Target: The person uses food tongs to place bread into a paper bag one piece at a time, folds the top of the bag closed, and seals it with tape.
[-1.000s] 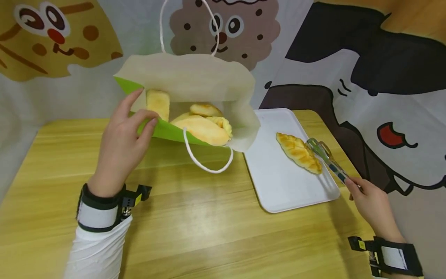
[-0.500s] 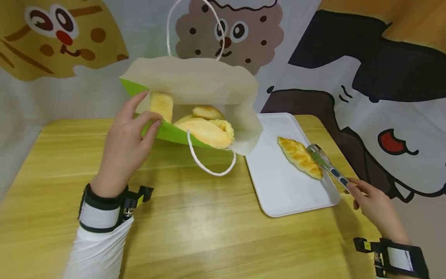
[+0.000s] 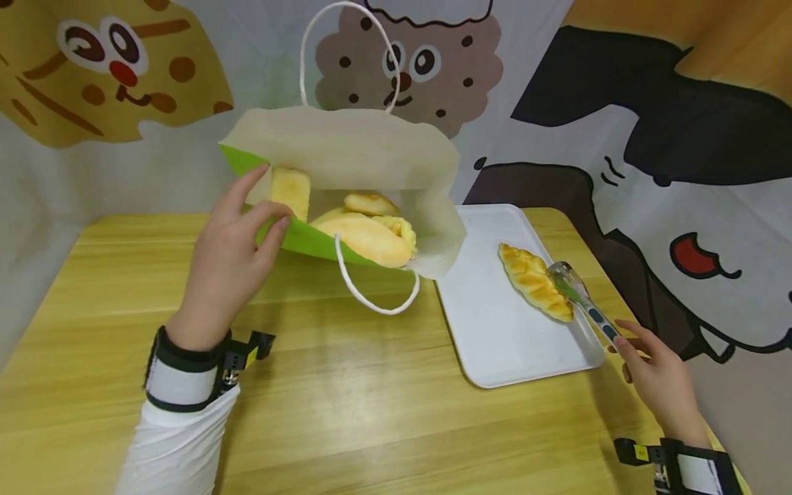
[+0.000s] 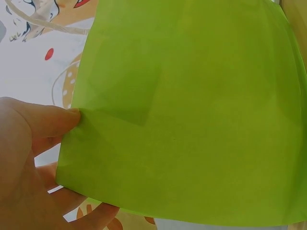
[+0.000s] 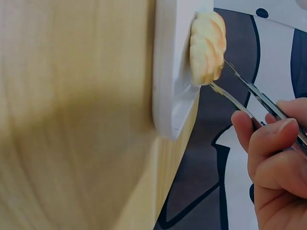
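Note:
A green paper bag (image 3: 309, 237) with white rope handles gapes toward the head view, several breads (image 3: 365, 237) inside it. My left hand (image 3: 232, 251) pinches the bag's near rim at its left corner; the left wrist view shows the thumb on the green side (image 4: 182, 115). My right hand (image 3: 658, 371) holds metal tongs (image 3: 584, 299), whose tips lie at the right side of a braided bread (image 3: 535, 282). That bread rests on a white tray (image 3: 495, 344). In the right wrist view the tongs (image 5: 259, 98) are spread, their ends right by the bread (image 5: 207, 48).
The wooden table (image 3: 346, 392) carries the bag and, to its right, the tray. Behind the table hangs a cloth backdrop (image 3: 260, 62) printed with cartoon figures. A rope handle (image 3: 371, 302) droops over the bag's near side.
The tongs have turned in my right hand, still beside the braided bread. The head view has shifted slightly. My left hand keeps its place on the bag's rim.

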{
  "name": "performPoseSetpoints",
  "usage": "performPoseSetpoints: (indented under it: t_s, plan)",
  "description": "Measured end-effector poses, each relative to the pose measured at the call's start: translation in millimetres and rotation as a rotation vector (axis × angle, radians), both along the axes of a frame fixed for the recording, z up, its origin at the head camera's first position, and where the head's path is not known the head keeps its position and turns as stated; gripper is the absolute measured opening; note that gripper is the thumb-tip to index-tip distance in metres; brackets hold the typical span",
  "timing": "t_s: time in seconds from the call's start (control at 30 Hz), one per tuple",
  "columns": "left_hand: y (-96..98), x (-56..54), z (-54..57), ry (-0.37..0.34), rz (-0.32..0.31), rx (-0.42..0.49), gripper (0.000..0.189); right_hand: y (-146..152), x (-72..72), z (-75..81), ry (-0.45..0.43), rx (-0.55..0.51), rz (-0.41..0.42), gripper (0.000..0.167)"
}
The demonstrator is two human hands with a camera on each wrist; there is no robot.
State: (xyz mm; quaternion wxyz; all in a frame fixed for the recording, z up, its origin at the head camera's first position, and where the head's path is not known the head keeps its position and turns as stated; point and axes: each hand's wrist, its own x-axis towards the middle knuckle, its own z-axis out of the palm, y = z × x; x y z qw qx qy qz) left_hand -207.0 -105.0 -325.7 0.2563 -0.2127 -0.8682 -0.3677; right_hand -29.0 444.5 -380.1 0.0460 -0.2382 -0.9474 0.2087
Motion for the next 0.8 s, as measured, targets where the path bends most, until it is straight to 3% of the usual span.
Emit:
performPoseSetpoints:
  t_s: [0.47, 0.8]
  plan:
    - [0.0, -2.9, 1.1, 0.007, -0.023, 0.019, 0.012, -6.1, 2.8, 3.6, 0.091, -0.046, -0.194, 0.051]
    - [-4.0, -0.8, 1.4, -0.004, -0.021, 0.003, 0.013, -23.2, -10.5, 20.2, 0.288, -0.135, -0.263, 0.043]
